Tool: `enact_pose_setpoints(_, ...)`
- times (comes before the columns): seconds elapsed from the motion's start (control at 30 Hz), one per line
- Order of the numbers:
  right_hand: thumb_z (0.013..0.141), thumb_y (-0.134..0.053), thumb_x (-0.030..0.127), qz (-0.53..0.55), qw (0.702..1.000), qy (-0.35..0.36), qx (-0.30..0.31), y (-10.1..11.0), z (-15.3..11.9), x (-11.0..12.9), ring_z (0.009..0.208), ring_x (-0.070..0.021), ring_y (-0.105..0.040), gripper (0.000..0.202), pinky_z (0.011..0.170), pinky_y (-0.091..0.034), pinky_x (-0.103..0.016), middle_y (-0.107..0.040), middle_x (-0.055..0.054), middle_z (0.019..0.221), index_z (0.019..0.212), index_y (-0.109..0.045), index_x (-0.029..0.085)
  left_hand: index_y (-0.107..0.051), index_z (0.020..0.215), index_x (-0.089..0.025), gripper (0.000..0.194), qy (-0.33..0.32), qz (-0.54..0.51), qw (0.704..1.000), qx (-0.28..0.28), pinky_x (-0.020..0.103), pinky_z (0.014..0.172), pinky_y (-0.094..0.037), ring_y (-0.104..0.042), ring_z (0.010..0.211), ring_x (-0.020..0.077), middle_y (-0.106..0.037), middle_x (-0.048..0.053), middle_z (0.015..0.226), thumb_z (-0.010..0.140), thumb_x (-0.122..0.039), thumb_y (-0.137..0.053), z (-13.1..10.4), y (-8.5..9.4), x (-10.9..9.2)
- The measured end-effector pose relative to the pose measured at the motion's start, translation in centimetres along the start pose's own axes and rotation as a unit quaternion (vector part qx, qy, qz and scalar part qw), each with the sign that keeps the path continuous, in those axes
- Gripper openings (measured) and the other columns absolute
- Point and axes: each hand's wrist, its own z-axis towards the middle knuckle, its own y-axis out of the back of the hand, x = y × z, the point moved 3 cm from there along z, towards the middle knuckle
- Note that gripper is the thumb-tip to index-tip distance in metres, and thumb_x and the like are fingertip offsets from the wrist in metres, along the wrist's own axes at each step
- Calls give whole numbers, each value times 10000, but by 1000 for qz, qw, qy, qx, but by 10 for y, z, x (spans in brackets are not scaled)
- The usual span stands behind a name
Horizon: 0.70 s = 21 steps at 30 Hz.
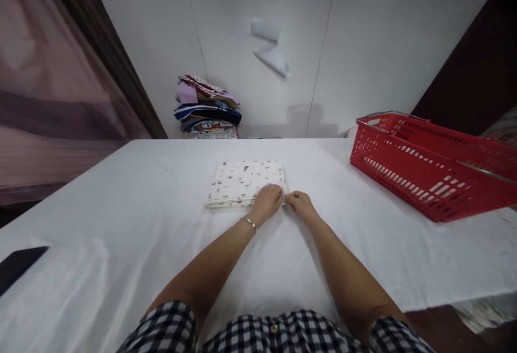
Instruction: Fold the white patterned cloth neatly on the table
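Observation:
A folded white cloth point(244, 181) with a small scattered print lies flat on the white-covered table point(161, 224). At its near right corner, my left hand point(270, 202) rests over the edge with the fingers curled and pinched on the fabric. Just to the right, my right hand point(301, 205) is closed as well, its fingertips pinching the same corner. The fingertips of both hands nearly meet there. Exactly how much fabric sits between them is too small to make out.
On the right of the table stands a red plastic basket point(420, 173) with metal handles. A stack of folded clothes point(208, 111) rises behind the far edge, against the pale wall. A dark flat object point(20, 267) lies at the left edge. A pinkish curtain point(60, 89) hangs at left.

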Motion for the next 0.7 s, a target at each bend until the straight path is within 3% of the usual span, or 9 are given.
enact_pose_setpoints(0.27, 597, -597, 302, 104, 992, -54, 49, -3, -2, -1, 391, -61, -345, 141, 362, -181, -206, -475, 54, 460, 605, -524, 181, -553, 840, -197, 93, -10, -6, 1000, 10, 320, 776, -401, -538, 856, 190, -603, 46, 858, 843, -207, -460, -5, -1, 3)
enact_pose_setpoints(0.47, 588, -632, 384, 122, 990, -52, 57, -3, -6, 6, 390, -55, -343, 237, 359, -195, -206, -480, 48, 479, 591, -510, 181, -561, 881, -198, 96, 5, -19, 1000, 7, 321, 791, -404, -547, 891, 197, -615, 48, 902, 799, -246, -545, -5, 1, 2)
enact_pose_setpoints(0.6, 599, -630, 401, 102, 994, -28, 10, 6, -2, 8, 403, -63, -371, 244, 373, -233, -203, -505, 45, 501, 649, -549, 176, -563, 827, -199, 69, 72, -33, 997, 14, 300, 728, -407, -557, 813, 178, -622, 37, 852, 816, -233, -504, -1, 5, 3)
enact_pose_setpoints(0.7, 620, -622, 390, 51, 997, -41, -27, 13, 3, 1, 389, -68, -380, 225, 378, -245, -207, -511, 41, 484, 626, -538, 182, -567, 831, -201, 87, 85, -51, 995, 8, 283, 687, -401, -559, 787, 165, -632, 29, 854, 822, -248, -494, 2, 7, 4)
